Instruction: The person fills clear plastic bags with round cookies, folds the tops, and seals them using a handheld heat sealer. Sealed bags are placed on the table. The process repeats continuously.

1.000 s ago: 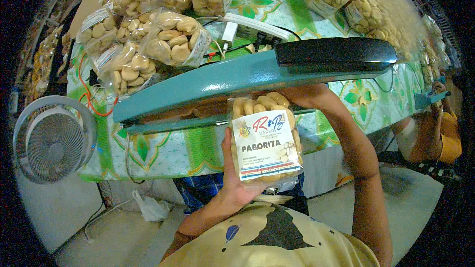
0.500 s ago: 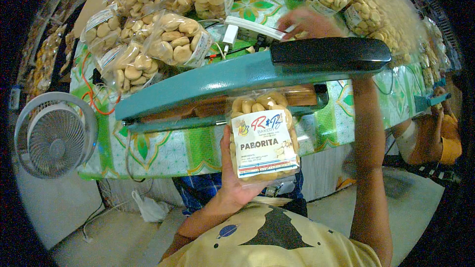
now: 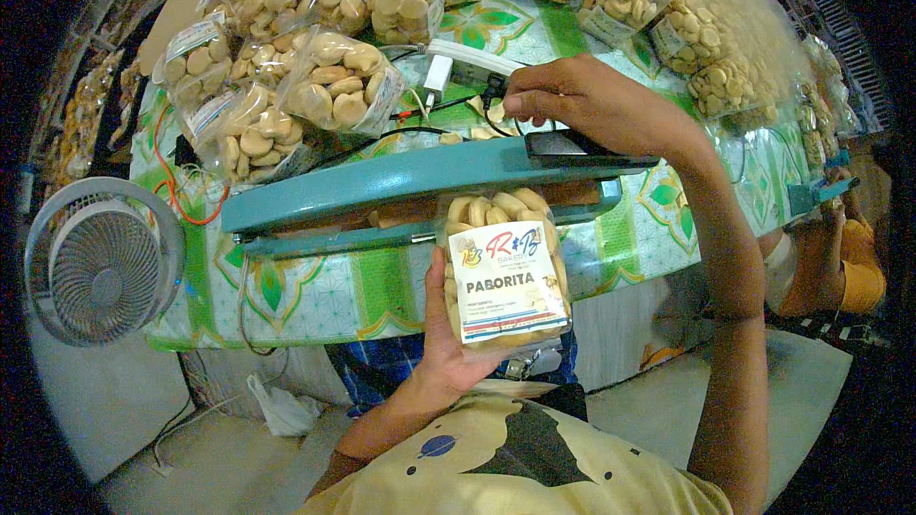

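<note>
My left hand [image 3: 454,348] is closed round a clear plastic bag of round cookies [image 3: 513,272] with a white printed label. The bag stands upright at the front of a long teal impulse sealer [image 3: 382,189], its top edge at the gap between the sealer's arm and base. My right hand [image 3: 596,103] lies over the black handle [image 3: 572,147] at the right end of that arm. Its fingers curl past the handle's far side, and the palm bears on it. Part of the handle is hidden under the hand.
Several filled cookie bags [image 3: 339,86] crowd the table's left and back, more [image 3: 701,48] the right. A white power strip [image 3: 472,59] with plugs and cables lies behind the sealer. A grey fan [image 3: 105,262] stands at left. Another person [image 3: 825,257] sits at far right.
My right hand has come down and left from behind the sealer onto its handle. The sealer's arm has dropped nearer its base. The left hand keeps the cookie bag nearly in place.
</note>
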A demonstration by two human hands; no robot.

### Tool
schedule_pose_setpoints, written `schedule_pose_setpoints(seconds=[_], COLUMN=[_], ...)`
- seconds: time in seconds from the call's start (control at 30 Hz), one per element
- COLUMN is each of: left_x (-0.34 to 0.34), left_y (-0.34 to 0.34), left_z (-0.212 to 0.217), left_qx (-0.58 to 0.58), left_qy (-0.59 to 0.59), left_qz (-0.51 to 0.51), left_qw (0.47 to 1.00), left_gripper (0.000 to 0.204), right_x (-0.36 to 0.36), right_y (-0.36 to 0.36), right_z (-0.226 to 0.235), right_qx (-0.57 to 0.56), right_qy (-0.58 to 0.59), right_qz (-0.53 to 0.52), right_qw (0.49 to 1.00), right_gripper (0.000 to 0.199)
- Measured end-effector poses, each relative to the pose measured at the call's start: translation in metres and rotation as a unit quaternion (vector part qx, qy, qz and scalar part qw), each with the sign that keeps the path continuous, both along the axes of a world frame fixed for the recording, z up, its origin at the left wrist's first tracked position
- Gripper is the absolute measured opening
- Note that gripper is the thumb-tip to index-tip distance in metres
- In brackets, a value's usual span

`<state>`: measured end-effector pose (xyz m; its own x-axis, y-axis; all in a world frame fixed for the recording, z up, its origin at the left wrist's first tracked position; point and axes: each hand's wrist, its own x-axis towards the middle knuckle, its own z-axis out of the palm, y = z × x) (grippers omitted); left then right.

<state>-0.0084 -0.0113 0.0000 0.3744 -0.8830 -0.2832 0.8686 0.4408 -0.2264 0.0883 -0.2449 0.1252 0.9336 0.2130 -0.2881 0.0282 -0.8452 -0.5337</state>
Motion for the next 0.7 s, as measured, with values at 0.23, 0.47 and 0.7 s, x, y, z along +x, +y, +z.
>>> schedule_pose_setpoints(seconds=[0.23, 0.47, 0.7], left_x=[0.005, 0.014, 0.011], left_y=[-0.007, -0.013, -0.013], left_z=[-0.003, 0.011, 0.014], left_qx=[-0.146, -0.081, -0.028], left_qy=[0.113, -0.053, -0.022], left_qz=[0.025, 0.022, 0.025], left_qw=[0.982, 0.995, 0.999], left_gripper=[0.083, 0.043, 0.063], right_x=[0.018, 0.026, 0.039], right_y=[-0.008, 0.003, 0.006], right_z=[-0.031, -0.034, -0.045], right_qx=[0.148, 0.146, 0.158], right_qy=[0.125, 0.193, 0.202], right_qz=[0.110, 0.091, 0.134], right_qw=[0.975, 0.966, 0.957], right_gripper=[0.041, 0.033, 0.022])
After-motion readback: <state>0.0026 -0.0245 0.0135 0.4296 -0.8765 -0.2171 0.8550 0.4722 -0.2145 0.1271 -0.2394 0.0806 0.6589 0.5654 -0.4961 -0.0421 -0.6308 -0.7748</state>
